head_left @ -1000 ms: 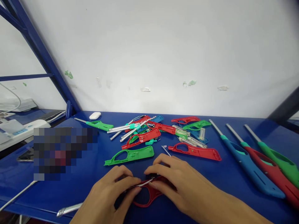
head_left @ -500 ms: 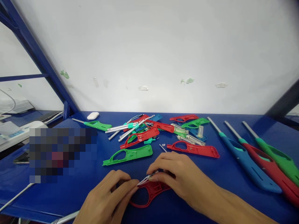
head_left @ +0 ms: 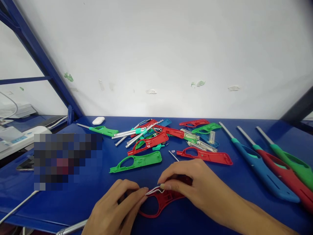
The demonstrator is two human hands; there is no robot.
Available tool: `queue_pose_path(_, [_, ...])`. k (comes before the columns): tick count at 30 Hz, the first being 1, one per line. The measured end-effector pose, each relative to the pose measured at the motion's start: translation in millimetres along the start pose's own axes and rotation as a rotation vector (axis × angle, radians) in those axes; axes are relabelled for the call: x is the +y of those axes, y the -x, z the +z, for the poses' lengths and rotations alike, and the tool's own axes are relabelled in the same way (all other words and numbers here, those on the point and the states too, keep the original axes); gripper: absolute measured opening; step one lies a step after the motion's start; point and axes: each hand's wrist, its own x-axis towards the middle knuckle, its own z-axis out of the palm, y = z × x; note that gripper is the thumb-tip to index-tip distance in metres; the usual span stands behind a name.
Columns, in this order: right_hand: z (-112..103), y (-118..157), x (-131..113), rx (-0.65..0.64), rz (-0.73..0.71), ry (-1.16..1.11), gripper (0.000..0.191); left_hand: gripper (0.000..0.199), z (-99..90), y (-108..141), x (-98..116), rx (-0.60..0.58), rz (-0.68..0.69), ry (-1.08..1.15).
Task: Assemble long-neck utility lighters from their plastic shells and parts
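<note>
A red lighter shell half (head_left: 160, 203) lies between my hands at the front of the table, its ring toward the left. Thin white wires (head_left: 154, 190) run along its upper edge. The fingertips of my left hand (head_left: 119, 204) pinch the wires' left end against the shell. My right hand (head_left: 187, 182) is over the shell's right part, thumb and forefinger closed on the wires. The shell's right end is partly hidden under my right hand. A metal tube (head_left: 73, 227) shows at the lower edge beside my left hand.
Beyond my hands lie a green shell half (head_left: 139, 162), a red shell half (head_left: 207, 156), metal tubes (head_left: 130, 133) and clear tanks (head_left: 206, 146). Assembled lighters, blue (head_left: 266, 178), red (head_left: 276, 166) and green (head_left: 288, 156), lie right. A white case (head_left: 98, 120) sits back left.
My right thumb and forefinger have shifted slightly right along the shell, and more of the white wires shows, with a bend in them. The whole view has shifted slightly.
</note>
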Motion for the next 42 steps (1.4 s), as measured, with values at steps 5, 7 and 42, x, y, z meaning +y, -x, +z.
queue_pose_path(5, [0.5,0.2,-3.9,0.003,0.047,-0.079,0.008,0.022,0.1,-1.9,0.6,0.012,0.007,0.01])
queue_pose_path(7, [0.9,-0.1,-4.5,0.007,0.043,-0.087,0.008,0.022,0.4,-1.1,0.5,0.013,0.01,0.01])
queue_pose_path(42, [10.1,6.3,23.1,0.003,-0.363,0.454,0.018,0.024,0.9,-1.3,-0.8,-0.016,0.014,0.004])
